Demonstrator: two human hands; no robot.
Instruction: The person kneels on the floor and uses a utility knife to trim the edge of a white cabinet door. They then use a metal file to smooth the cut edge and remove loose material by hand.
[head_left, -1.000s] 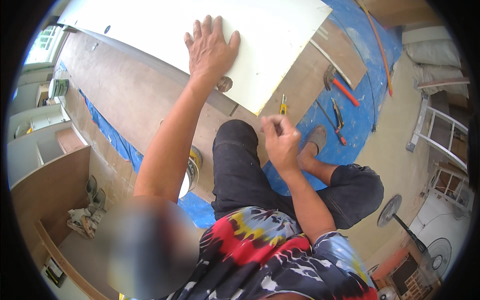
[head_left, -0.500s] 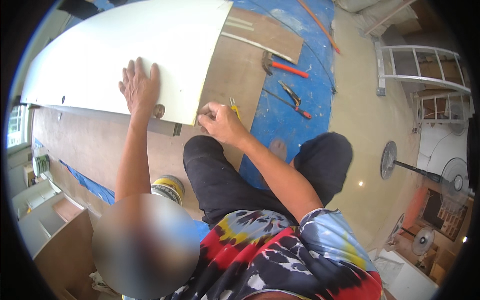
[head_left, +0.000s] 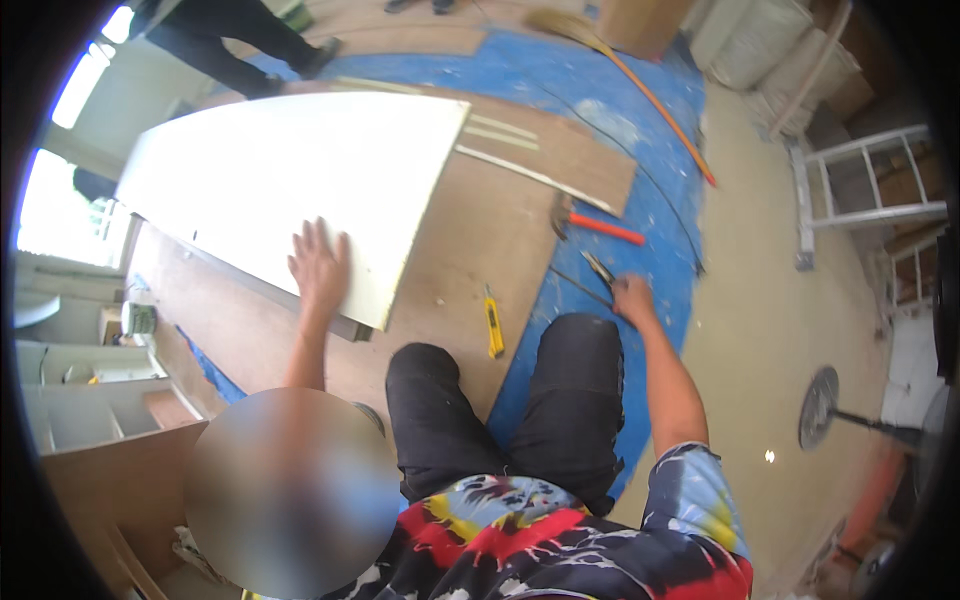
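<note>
Here the left hand (head_left: 320,268) lies flat, fingers spread wide, on the near corner of the white board (head_left: 290,185) in the upper left of the frame; the board rests on a brown wooden sheet (head_left: 470,250); the right hand (head_left: 632,298), right of centre, reaches down to the pliers (head_left: 600,270) on the blue floor cover (head_left: 660,230), though whether its fingers grip them cannot be told; a yellow utility knife (head_left: 493,325) lies between the hands; a red-handled hammer (head_left: 595,224) sits just above the pliers.
</note>
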